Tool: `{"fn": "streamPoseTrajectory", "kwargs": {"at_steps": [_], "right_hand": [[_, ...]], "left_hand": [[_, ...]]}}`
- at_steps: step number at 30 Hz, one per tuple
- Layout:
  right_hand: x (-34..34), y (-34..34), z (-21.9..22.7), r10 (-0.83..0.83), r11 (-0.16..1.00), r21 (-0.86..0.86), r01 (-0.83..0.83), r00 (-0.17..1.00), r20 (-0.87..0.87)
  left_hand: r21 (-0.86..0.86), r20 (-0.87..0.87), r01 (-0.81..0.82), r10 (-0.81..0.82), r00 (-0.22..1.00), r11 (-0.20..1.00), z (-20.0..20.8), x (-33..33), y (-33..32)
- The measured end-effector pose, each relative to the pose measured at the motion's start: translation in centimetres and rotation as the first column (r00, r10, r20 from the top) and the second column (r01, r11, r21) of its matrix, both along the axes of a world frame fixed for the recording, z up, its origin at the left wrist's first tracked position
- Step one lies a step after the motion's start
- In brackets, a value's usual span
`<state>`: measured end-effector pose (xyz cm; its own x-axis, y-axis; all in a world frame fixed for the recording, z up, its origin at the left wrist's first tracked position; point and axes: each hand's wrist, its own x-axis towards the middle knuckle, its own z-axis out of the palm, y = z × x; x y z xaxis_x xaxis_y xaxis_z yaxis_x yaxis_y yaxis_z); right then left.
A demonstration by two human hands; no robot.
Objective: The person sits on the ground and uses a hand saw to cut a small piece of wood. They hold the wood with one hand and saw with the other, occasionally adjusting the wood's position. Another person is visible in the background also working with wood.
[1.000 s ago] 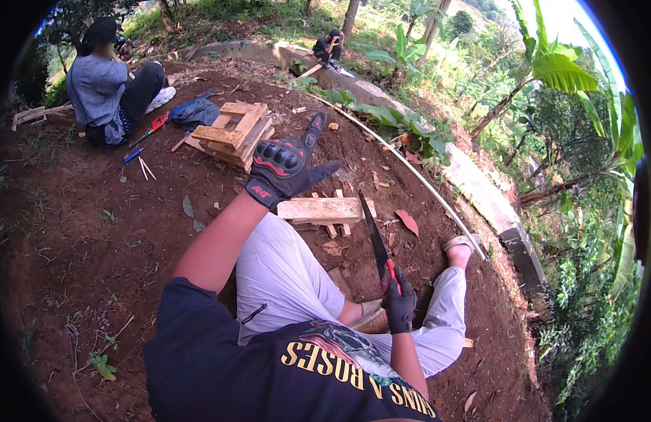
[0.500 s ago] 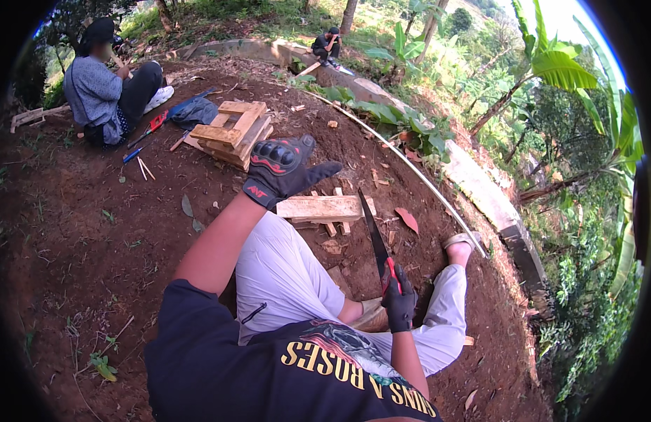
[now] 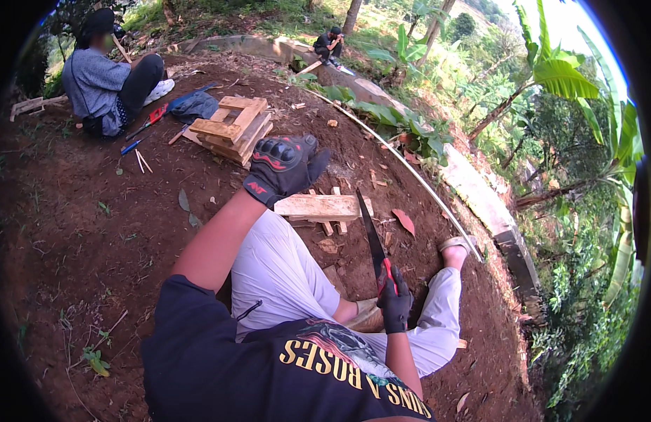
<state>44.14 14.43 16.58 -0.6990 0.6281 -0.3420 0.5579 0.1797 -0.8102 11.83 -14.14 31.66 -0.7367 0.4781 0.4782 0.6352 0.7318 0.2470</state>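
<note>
My right hand (image 3: 395,304), in a black glove, is wrapped round the red and black handle of a handsaw (image 3: 372,238). The dark blade points away from me, its tip in front of the right end of a pale wooden plank (image 3: 315,206). That plank lies across smaller wood strips (image 3: 338,224) on the soil. Over the plank's left end hovers my left hand (image 3: 287,165), also gloved, with red trim over the knuckles. Its fingers are loosely bent and the thumb stands apart, with nothing visible in it.
Stacked wooden frames (image 3: 232,130) stand beyond my left hand. Left of them lie a red-handled saw (image 3: 155,116), a blue tool (image 3: 133,146) and thin sticks (image 3: 143,162). One person (image 3: 104,84) sits at far left, another (image 3: 329,48) farther back. A long pale pole (image 3: 403,158) curves along the right.
My left thumb has drawn up toward the fingers from its outstretched position. The saw stays in my right hand, almost unmoved. The view has shifted slightly.
</note>
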Motion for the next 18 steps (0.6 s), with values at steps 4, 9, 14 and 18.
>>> {"fn": "streamPoseTrajectory", "kwargs": {"at_steps": [4, 9, 14, 18], "right_hand": [[0.3, 0.3, -0.5, 0.037, 0.996, 0.083, -0.031, 0.997, -0.069], [0.4, 0.3, -1.5, 0.019, 0.998, 0.055, -0.012, 0.993, -0.119], [0.6, 0.1, -1.6, 0.044, 0.995, 0.096, -0.029, 0.987, -0.152], [0.4, -0.5, -1.3, 0.058, 0.994, 0.105, -0.044, 0.988, -0.144]], "left_hand": [[0.108, -0.044, 0.039, -0.034, 0.998, 0.993, -0.8, -0.1, 0.2], [0.058, -0.016, 0.025, -0.024, 1.000, 0.998, -3.0, -0.1, 0.4], [0.030, 0.051, -0.004, 0.003, 0.999, 1.000, -5.2, 0.5, 0.6], [-0.032, 0.208, 0.007, 0.000, 0.978, 0.999, -10.7, 0.7, 1.6]]}}
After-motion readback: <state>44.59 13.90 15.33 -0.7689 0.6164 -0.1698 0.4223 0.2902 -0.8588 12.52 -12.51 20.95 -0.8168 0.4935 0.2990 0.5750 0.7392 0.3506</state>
